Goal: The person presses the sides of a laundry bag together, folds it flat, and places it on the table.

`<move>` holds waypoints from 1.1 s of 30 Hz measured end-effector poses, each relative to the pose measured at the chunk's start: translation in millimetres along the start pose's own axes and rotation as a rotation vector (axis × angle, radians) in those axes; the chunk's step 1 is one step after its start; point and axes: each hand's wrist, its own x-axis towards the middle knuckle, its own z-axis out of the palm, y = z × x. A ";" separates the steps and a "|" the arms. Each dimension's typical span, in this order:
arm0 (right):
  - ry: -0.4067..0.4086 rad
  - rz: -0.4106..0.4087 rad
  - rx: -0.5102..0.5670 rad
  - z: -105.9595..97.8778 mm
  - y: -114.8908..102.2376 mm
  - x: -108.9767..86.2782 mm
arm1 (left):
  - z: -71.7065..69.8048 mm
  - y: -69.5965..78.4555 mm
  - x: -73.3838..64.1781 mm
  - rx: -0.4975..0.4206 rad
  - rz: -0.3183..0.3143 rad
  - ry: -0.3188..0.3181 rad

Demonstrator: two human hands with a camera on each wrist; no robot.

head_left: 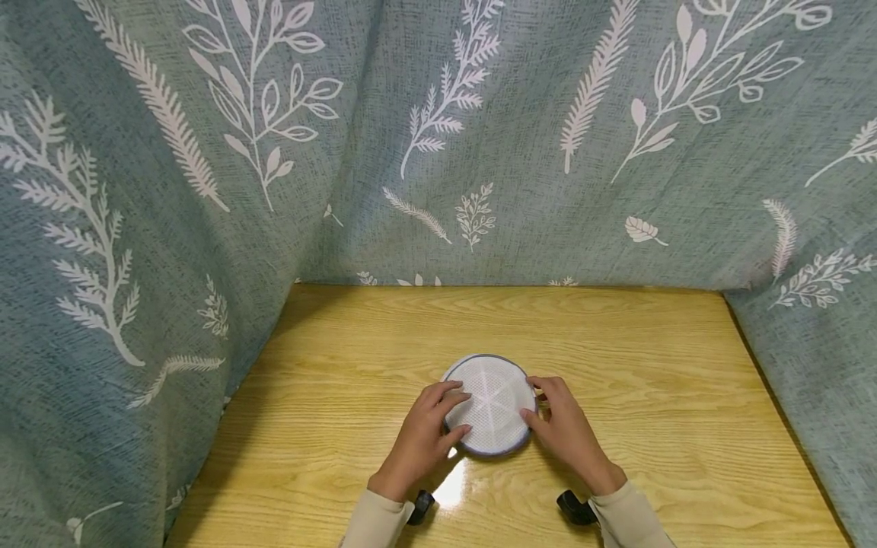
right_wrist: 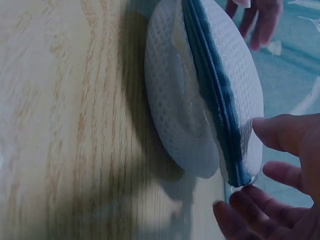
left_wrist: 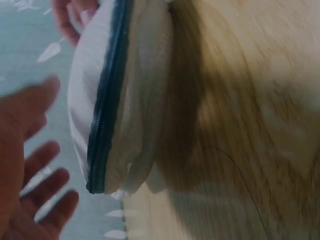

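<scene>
A round white mesh laundry bag [head_left: 488, 411] with a dark blue zipper rim lies on the wooden table. Seen from the side in the left wrist view, the bag [left_wrist: 90, 95] bulges on both sides of its zipper [left_wrist: 107, 100]. My left hand [head_left: 425, 430] hovers at its left edge, fingers spread and apart from the mesh. At the right edge, my right hand [head_left: 565, 426] holds the rim. The right wrist view shows that thumb [right_wrist: 270, 131] against the mesh, with the other fingers [right_wrist: 260, 207] by the zipper's end.
The wooden table [head_left: 342, 342] extends around the bag. Grey-green curtains [head_left: 521, 228] with white leaf prints hang behind it and on both sides. Black bands sit at the left wrist [head_left: 421, 507] and the right wrist [head_left: 575, 508].
</scene>
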 end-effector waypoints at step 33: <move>-0.206 -0.559 -0.200 12.6 7.5 -1.6 | 0.6 -8.5 -9.1 0.137 0.097 -0.295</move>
